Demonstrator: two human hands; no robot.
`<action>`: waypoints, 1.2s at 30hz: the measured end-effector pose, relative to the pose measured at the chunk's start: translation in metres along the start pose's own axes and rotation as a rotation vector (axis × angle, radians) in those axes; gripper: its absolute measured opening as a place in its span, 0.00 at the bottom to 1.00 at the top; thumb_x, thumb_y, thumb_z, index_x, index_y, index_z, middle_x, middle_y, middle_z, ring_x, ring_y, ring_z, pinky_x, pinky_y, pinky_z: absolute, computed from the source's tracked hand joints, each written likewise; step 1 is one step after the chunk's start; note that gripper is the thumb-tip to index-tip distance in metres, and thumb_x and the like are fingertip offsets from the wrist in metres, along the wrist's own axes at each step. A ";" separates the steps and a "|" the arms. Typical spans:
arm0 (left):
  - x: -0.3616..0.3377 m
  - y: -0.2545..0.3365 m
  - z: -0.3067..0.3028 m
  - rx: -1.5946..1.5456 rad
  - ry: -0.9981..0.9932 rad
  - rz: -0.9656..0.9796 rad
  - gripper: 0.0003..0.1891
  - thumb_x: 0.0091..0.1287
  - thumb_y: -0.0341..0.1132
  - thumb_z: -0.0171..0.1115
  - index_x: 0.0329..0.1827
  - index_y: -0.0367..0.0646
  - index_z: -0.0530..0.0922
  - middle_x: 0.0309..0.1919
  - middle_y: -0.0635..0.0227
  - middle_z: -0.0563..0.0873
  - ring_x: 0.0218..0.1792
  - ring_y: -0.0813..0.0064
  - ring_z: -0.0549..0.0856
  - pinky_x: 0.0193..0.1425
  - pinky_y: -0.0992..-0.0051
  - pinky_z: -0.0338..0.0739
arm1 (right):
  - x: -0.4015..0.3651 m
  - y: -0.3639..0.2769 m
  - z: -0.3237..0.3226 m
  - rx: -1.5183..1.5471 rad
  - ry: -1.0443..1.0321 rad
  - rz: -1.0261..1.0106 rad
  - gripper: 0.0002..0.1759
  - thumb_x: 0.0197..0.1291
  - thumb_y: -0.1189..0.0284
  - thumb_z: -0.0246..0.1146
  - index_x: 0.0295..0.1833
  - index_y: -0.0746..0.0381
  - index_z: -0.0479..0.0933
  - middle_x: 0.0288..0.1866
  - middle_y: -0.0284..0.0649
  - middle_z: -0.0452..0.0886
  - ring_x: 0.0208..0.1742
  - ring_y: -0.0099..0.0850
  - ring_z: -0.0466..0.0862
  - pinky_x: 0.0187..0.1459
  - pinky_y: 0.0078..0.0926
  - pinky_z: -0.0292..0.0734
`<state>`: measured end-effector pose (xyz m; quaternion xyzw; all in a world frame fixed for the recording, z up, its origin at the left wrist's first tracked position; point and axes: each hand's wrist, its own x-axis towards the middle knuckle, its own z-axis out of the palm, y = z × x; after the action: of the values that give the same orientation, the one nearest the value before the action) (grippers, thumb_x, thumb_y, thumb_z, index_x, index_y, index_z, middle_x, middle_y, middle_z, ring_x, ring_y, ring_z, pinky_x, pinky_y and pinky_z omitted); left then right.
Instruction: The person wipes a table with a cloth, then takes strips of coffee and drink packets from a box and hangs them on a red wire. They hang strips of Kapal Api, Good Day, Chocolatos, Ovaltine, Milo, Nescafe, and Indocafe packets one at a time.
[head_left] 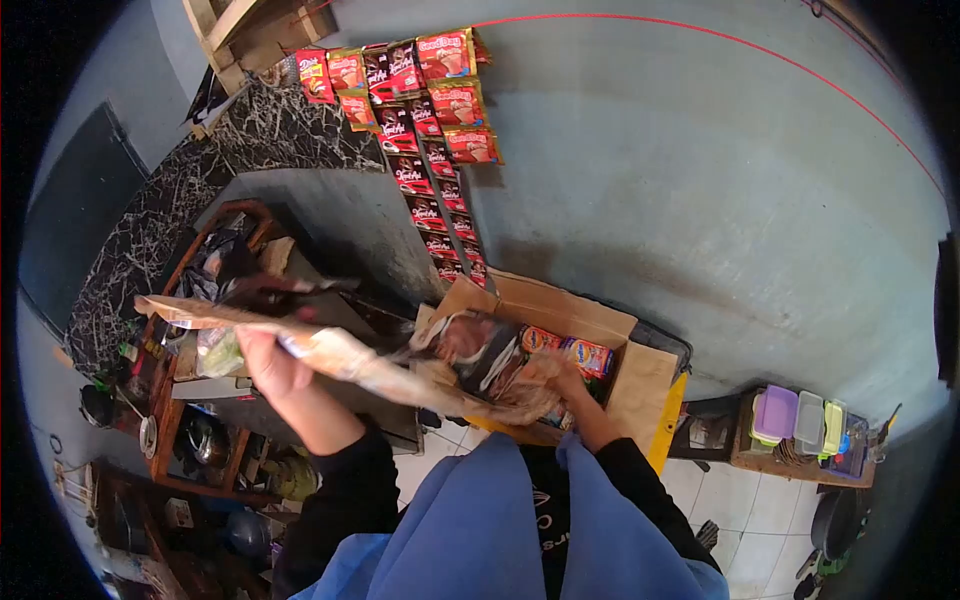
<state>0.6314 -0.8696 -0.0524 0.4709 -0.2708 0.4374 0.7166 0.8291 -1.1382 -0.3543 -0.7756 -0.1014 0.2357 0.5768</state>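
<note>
A long brown, crumpled sheet or packaging piece [350,358], blurred by motion, stretches between my hands. My left hand [275,368] is closed on its left part, beside the wooden shelf. Over the open cardboard box [640,395], my right hand [568,385] grips the other end; its fingertips are partly hidden. Inside the box lie red and blue packets [587,356] and dark plastic packaging [470,345]. The box sits against the wall on something with a yellow edge.
Strips of coffee sachets [425,215] hang on the wall above the box. A cluttered wooden shelf [165,440] stands at left. Plastic containers [775,412] rest on a small wooden table [745,460] at right. Pans hang at lower right, above white floor tiles.
</note>
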 end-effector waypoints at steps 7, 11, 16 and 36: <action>-0.026 0.038 -0.001 -0.035 0.017 -0.297 0.38 0.57 0.62 0.48 0.59 0.37 0.62 0.49 0.51 0.74 0.47 0.54 0.76 0.51 0.54 0.71 | -0.080 -0.192 -0.069 0.439 0.060 -0.791 0.40 0.41 0.94 0.51 0.65 0.63 0.54 0.63 0.41 0.60 0.61 0.27 0.63 0.60 0.22 0.56; -0.016 -0.009 -0.056 -0.016 0.320 -0.727 0.35 0.61 0.59 0.44 0.55 0.33 0.64 0.51 0.57 0.74 0.52 0.62 0.73 0.59 0.63 0.62 | -0.094 -0.298 -0.057 0.364 -0.094 -1.085 0.36 0.46 0.87 0.56 0.64 0.66 0.55 0.63 0.42 0.61 0.61 0.27 0.64 0.59 0.23 0.58; 0.023 -0.059 -0.079 -0.011 0.069 -0.927 0.20 0.65 0.44 0.48 0.54 0.39 0.67 0.48 0.63 0.77 0.47 0.71 0.77 0.53 0.70 0.69 | -0.080 -0.424 0.032 0.193 -0.402 -1.318 0.32 0.50 0.81 0.59 0.62 0.70 0.58 0.62 0.44 0.62 0.60 0.27 0.64 0.59 0.23 0.58; 0.183 -0.015 -0.149 -0.086 -0.282 -0.585 0.19 0.58 0.35 0.60 0.48 0.33 0.71 0.40 0.63 0.80 0.40 0.76 0.80 0.46 0.76 0.74 | 0.071 -0.690 -0.012 -0.975 0.859 -0.606 0.25 0.49 0.51 0.59 0.46 0.59 0.76 0.55 0.39 0.73 0.52 0.37 0.75 0.49 0.36 0.70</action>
<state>0.7274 -0.6682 0.0266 0.5539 -0.2387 0.1317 0.7867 0.9755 -0.9017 0.2814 -0.9069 -0.1703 -0.3330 0.1939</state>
